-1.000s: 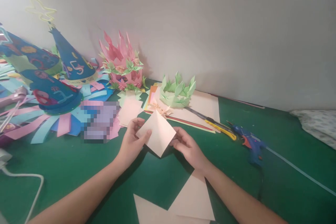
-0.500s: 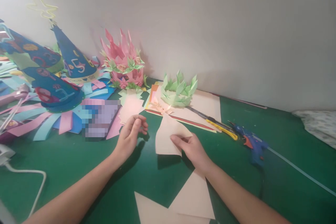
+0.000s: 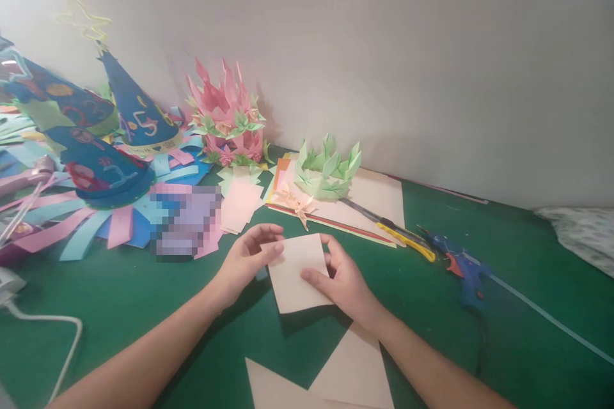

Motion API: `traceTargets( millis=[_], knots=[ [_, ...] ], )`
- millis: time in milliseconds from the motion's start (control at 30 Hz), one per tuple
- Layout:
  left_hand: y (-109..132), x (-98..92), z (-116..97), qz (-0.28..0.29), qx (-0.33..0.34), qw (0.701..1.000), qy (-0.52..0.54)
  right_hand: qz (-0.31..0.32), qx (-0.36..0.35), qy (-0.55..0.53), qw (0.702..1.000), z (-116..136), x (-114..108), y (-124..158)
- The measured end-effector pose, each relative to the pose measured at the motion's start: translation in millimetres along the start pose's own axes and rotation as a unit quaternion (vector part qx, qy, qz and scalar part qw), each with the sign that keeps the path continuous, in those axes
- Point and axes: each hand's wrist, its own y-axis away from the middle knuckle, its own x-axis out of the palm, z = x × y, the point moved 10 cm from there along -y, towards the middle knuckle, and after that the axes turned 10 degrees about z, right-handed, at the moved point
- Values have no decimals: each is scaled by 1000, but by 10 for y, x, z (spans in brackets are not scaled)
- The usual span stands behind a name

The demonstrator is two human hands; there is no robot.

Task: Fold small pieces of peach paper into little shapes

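Observation:
A pale peach square of paper (image 3: 295, 275) is held just above the green table surface (image 3: 125, 294). My left hand (image 3: 249, 259) pinches its upper left corner between thumb and fingers. My right hand (image 3: 343, 278) grips its right edge, thumb lying across the sheet's face. Both hands are closed on the paper. Below my right wrist lie more peach paper sheets (image 3: 355, 367), flat on the table.
A green folded paper crown (image 3: 326, 169) sits on stacked coloured sheets (image 3: 378, 195) behind the hands. A yellow utility knife (image 3: 403, 235) and blue glue gun (image 3: 460, 265) lie to the right. Left: pink paper flower crown (image 3: 228, 115), blue party hats (image 3: 137, 108), coloured strips, white cable (image 3: 57, 332).
My left hand had let go of the paper half a second ago and has taken hold again. The paper has turned from a diamond to a flat square.

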Motion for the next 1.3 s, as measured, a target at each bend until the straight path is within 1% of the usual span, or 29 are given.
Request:
traceTargets(
  millis=[133,200,300,367,400,500,600,700,800,867,933,1067,1133,1233,1300],
  knots=[
    [-40,26,28,38,-6,999,-10,-20,-18,21,999,44,-16,29],
    [-55,-8,8,36,9,999,-33,-31,-40,41,998,82,-37,31],
    [-55,-78,-142,14,73,989,-131,-66,-78,110,989,154,-116,38],
    [-39,-59,-240,16,111,973,-202,-101,-98,142,980,192,-201,53],
    [-32,-35,-258,25,117,968,-222,-121,-107,153,975,213,-247,66],
    [-23,45,-212,61,91,965,-237,-154,-122,190,962,277,-329,93],
    [-14,98,-139,85,55,964,-246,-148,-135,223,954,341,-322,100],
    [-17,71,-95,77,31,975,-204,-140,-138,218,956,341,-331,93],
    [-24,2,-39,51,2,993,-109,-135,-128,180,966,282,-364,65],
    [-20,-32,-10,33,-10,998,-55,-129,-125,146,973,250,-372,45],
    [-15,-32,23,30,-23,999,-19,-114,-123,123,978,234,-350,24],
    [-4,31,97,57,-53,997,15,-89,-103,130,982,204,-281,1],
    [1,50,101,65,-54,996,27,-95,-91,150,980,199,-276,9],
    [8,40,99,56,-56,996,41,-106,-90,175,975,232,-276,34],
    [10,20,103,43,-60,996,44,-100,-97,181,974,262,-257,43]
  ],
)
